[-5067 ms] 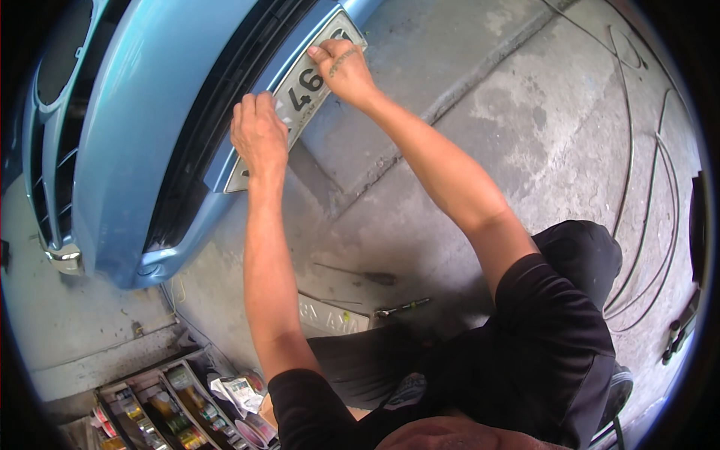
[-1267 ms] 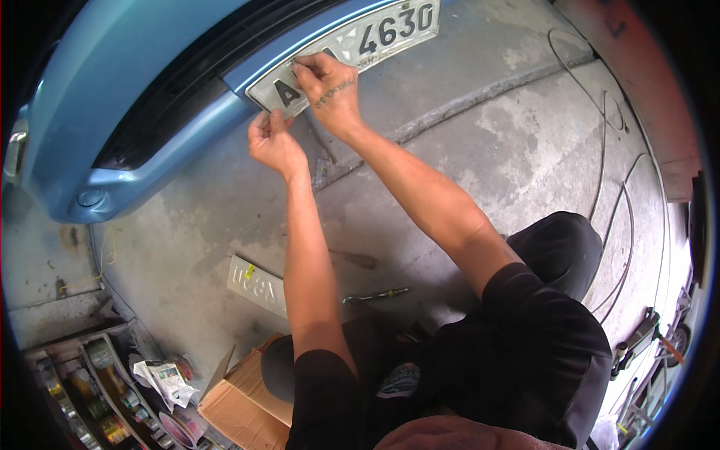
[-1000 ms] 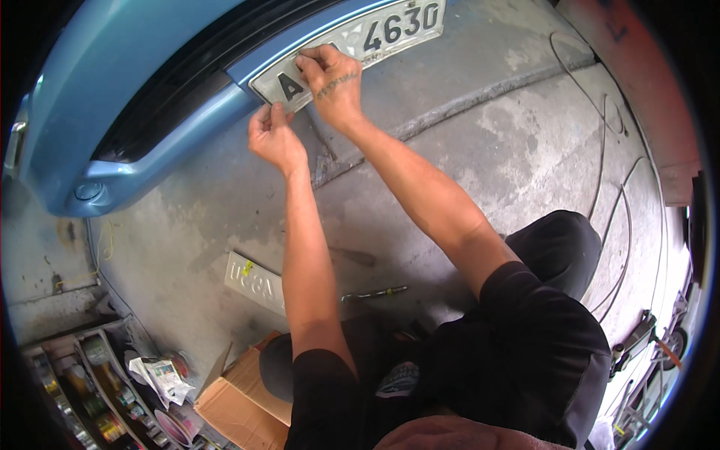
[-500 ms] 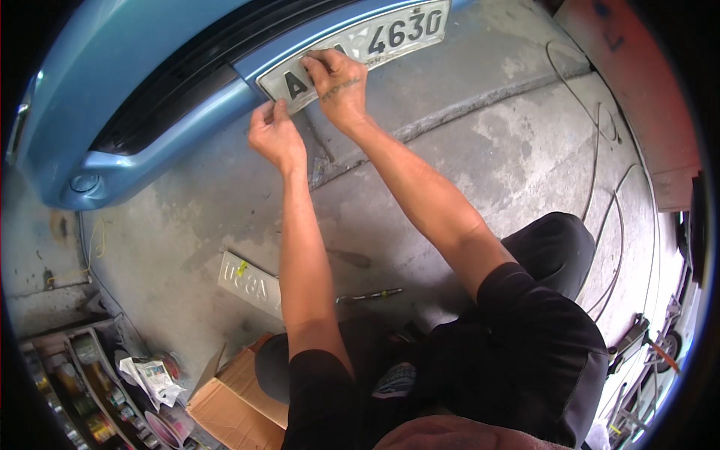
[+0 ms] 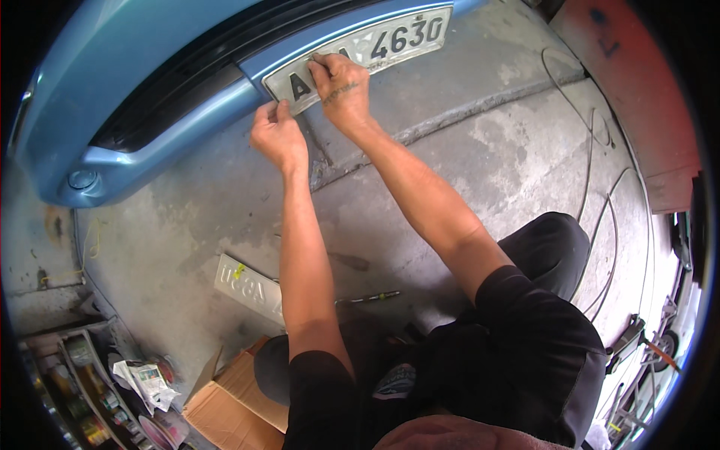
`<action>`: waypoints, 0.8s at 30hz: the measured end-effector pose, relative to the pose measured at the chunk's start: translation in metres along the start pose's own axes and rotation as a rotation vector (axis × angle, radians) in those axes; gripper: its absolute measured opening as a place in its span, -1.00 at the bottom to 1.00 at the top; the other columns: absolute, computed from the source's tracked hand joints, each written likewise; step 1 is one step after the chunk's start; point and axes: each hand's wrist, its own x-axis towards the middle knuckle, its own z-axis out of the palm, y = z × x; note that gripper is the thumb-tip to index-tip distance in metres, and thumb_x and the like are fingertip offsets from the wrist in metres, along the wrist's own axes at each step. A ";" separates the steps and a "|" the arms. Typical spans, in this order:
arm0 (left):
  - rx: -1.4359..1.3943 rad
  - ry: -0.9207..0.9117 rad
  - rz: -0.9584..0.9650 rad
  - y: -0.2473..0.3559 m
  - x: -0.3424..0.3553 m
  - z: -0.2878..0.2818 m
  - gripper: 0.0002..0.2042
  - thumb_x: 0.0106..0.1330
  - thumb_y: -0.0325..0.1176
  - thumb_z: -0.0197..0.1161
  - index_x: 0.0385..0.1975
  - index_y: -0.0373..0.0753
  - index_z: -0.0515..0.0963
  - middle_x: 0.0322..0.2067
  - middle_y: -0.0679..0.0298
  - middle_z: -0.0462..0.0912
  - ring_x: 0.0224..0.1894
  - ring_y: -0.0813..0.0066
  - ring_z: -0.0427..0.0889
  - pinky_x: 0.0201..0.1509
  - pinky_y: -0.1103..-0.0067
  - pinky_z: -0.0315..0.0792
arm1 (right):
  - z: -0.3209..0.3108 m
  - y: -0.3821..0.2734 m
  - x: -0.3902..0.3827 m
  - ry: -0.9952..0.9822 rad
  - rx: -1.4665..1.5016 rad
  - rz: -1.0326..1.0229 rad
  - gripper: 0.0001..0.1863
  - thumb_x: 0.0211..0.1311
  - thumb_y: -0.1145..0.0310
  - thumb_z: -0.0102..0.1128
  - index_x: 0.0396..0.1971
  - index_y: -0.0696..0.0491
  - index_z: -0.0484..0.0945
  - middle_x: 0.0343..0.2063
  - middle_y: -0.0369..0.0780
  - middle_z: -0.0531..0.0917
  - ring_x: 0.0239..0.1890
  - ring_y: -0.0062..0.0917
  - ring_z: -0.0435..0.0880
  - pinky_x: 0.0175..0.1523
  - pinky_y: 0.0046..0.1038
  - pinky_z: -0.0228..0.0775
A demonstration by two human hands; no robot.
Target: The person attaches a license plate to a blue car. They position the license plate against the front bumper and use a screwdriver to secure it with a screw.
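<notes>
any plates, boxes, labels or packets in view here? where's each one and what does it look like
Licence plate: on the blue bumper, long pale rectangle, dark characters; both hands on its left end.
Second plate: flat on the concrete floor, whitish, embossed.
Cardboard box: bottom left, brown, open.
Printed papers: left of the box, crumpled, white with coloured print.

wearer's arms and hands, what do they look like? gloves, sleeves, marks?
No gloves: the left hand and right hand are bare, as are both forearms. Short black sleeves end near the elbows. A dark line of marking, like a tattoo, crosses the back of the right hand. No watch or rings visible.
</notes>
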 end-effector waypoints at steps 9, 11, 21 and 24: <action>0.132 0.003 0.075 0.000 0.005 -0.004 -0.87 0.24 -0.44 0.41 -0.41 -0.40 0.69 -0.48 0.02 0.74 -0.48 0.14 0.70 -0.31 0.34 0.51 | 0.000 -0.001 0.001 -0.033 -0.029 0.011 -0.82 0.27 0.38 0.34 -0.40 0.22 0.69 -0.42 0.04 0.73 -0.39 -0.06 0.73 -0.25 -0.17 0.57; 0.154 -0.006 0.082 -0.002 0.006 -0.006 -0.83 0.27 -0.40 0.43 -0.39 -0.40 0.69 -0.53 0.10 0.73 -0.51 0.32 0.68 -0.34 0.41 0.51 | 0.000 -0.002 0.002 -0.038 0.025 0.081 -0.81 0.26 0.39 0.35 -0.40 0.23 0.69 -0.45 0.04 0.72 -0.40 -0.05 0.73 -0.26 -0.17 0.57; 0.160 -0.003 0.113 -0.004 0.007 -0.006 -0.82 0.28 -0.36 0.44 -0.40 -0.38 0.70 -0.57 0.13 0.71 -0.55 0.35 0.65 -0.36 0.42 0.49 | 0.002 0.001 0.005 -0.055 -0.055 0.044 -0.79 0.32 0.39 0.33 -0.41 0.25 0.67 -0.59 0.02 0.70 -0.55 -0.18 0.73 -0.40 -0.29 0.52; 0.197 0.003 0.144 -0.005 0.009 -0.007 -0.81 0.28 -0.35 0.44 -0.40 -0.38 0.70 -0.58 0.12 0.71 -0.55 0.35 0.65 -0.36 0.40 0.49 | 0.000 -0.007 0.008 -0.098 -0.063 0.144 -0.78 0.33 0.39 0.28 -0.40 0.27 0.66 -0.61 0.03 0.69 -0.56 -0.17 0.72 -0.38 -0.25 0.52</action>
